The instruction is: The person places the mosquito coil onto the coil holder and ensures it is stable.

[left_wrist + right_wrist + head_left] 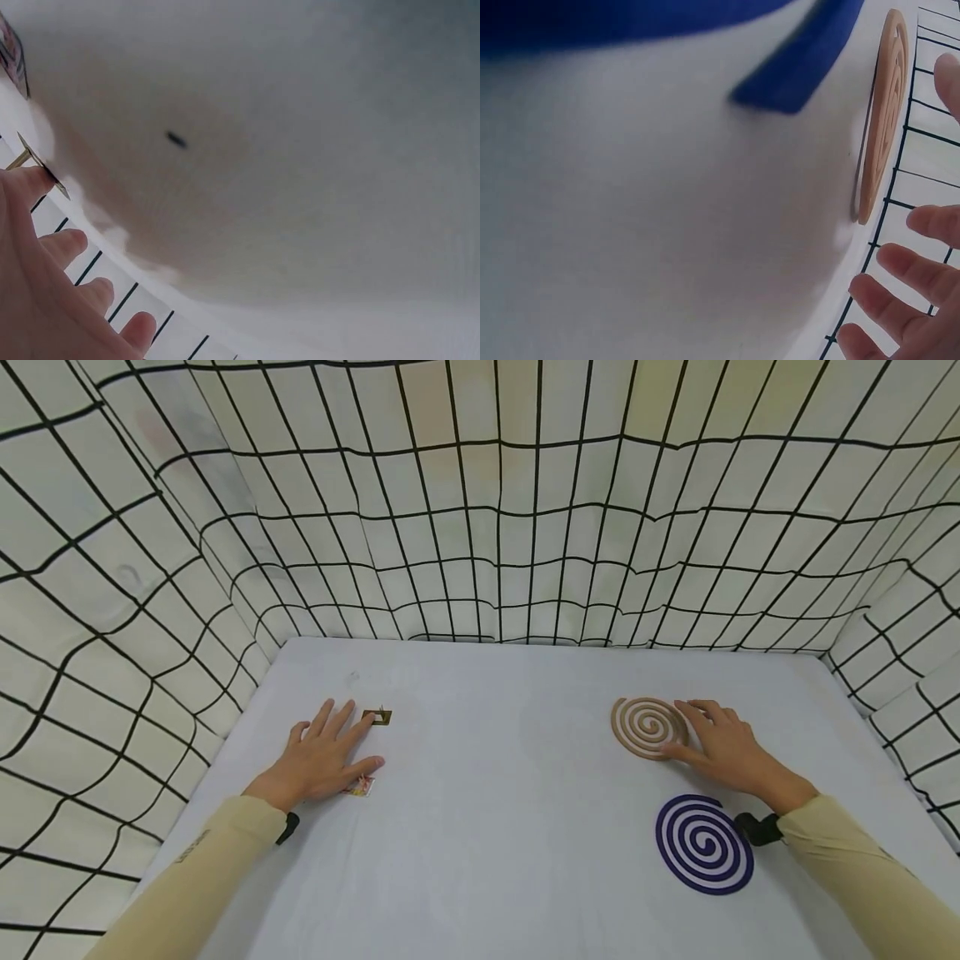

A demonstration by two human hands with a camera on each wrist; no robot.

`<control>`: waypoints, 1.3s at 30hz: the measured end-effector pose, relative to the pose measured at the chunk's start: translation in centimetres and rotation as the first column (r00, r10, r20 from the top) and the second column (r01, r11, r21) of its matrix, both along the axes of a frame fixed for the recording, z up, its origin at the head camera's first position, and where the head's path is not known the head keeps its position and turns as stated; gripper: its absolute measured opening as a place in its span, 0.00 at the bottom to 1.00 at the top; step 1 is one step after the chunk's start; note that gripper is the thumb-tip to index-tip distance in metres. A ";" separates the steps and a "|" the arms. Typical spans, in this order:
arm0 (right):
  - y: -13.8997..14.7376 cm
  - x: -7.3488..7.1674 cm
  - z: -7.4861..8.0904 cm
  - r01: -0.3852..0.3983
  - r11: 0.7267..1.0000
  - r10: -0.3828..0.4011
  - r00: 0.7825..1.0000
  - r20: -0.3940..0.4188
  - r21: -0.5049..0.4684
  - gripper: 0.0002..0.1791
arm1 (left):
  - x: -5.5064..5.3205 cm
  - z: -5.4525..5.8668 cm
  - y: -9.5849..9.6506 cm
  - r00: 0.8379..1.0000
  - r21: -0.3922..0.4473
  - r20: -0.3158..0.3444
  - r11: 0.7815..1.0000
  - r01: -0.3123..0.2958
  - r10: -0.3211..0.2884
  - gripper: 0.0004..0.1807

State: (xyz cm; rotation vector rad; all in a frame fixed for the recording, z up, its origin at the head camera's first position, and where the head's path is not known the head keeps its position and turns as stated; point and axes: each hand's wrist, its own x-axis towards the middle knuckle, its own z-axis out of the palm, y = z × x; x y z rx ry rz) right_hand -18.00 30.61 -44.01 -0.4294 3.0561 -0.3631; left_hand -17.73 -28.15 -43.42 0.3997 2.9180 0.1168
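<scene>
Left hand (322, 760): fingers spread, index at stand (385, 719). Right hand (727, 752): fingers parted — at tan coil (651, 724), right rim; likely brittle — best lifted level, lightly.

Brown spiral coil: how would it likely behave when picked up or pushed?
The brown spiral coil is probably stiff: its edge looks nearly straight in the right wrist view. It could be fragile, given its narrow, gapped bands. Pushed, it would likely slide rather than roll, being broad and flat.

Head view bright; right wrist view dimmer, blue spiral (799, 67) blurred, tan spiral (877, 135) sharper.
</scene>
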 end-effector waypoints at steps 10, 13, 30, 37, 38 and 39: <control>-0.5 -1.0 0.1 0.038 0.996 -0.035 0.998 0.042 -0.078 0.46 | -0.1 -0.4 -0.2 1.000 -0.003 -0.008 1.000 0.020 -0.020 0.46; -0.7 -1.1 0.2 0.043 0.993 -0.036 0.997 0.066 -0.105 0.46 | -0.1 -0.4 -0.3 0.999 0.008 -0.025 0.999 0.035 -0.035 0.46; -1.1 -1.6 0.4 0.139 0.983 -0.123 0.984 0.127 -0.122 0.43 | -0.3 -0.5 -0.4 0.999 0.017 -0.024 0.999 0.039 -0.039 0.47; -1.0 -2.0 0.0 0.176 0.975 -0.155 0.976 0.150 -0.133 0.43 | -0.3 -0.8 -0.5 0.999 0.020 -0.034 0.999 0.041 -0.041 0.46; -0.9 -2.1 -0.1 0.178 0.974 -0.157 0.976 0.150 -0.142 0.43 | -0.3 -0.8 -0.5 0.998 0.021 -0.038 0.999 0.042 -0.041 0.46; -0.9 -2.1 -0.2 0.180 0.972 -0.158 0.976 0.150 -0.149 0.43 | -0.3 -0.8 -0.6 0.998 0.021 -0.042 0.999 0.043 -0.043 0.46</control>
